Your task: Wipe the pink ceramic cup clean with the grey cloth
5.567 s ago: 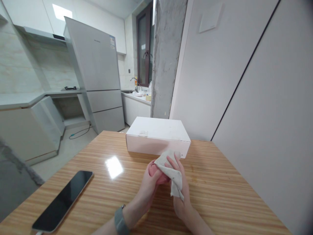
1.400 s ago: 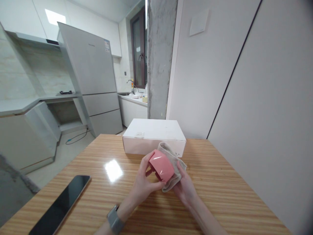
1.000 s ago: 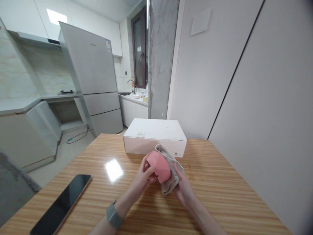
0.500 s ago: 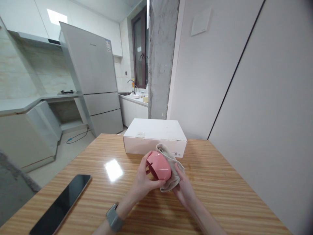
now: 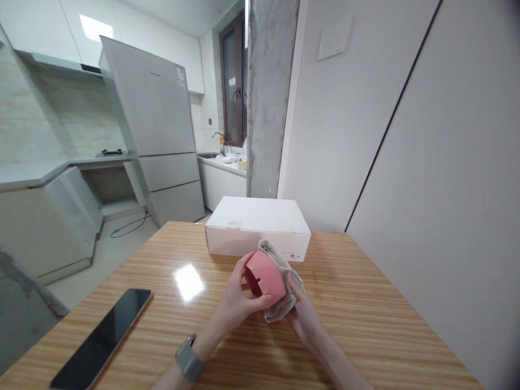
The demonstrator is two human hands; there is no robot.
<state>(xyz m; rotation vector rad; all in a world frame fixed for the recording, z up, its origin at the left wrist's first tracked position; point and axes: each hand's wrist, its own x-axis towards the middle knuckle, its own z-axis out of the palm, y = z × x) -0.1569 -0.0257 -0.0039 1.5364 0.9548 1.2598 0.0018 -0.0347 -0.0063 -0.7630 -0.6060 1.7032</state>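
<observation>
My left hand (image 5: pixel 232 306) grips a glossy pink hollow holder (image 5: pixel 265 279), with its fingers curled around the slotted side. A rumpled beige cloth (image 5: pixel 280 309) lies bunched against the holder's right and lower side. My right hand (image 5: pixel 304 317) holds that cloth and presses it to the pink piece. A grey-banded watch (image 5: pixel 189 359) sits on my left wrist. Both hands hover just above the wooden table, close to the front of a white cardboard box (image 5: pixel 257 227).
A black smartphone (image 5: pixel 101 338) lies on the striped wooden table (image 5: pixel 357 336) at left. A wall runs along the table's right side. Behind the table stand a concrete pillar (image 5: pixel 268 103), a steel fridge (image 5: pixel 150 130) and a sink counter (image 5: pixel 221 165).
The cloth no longer covers the pink holder as it did earlier; it now sits beside and under it. The holder has turned slightly in my left hand, and its slots face left.
</observation>
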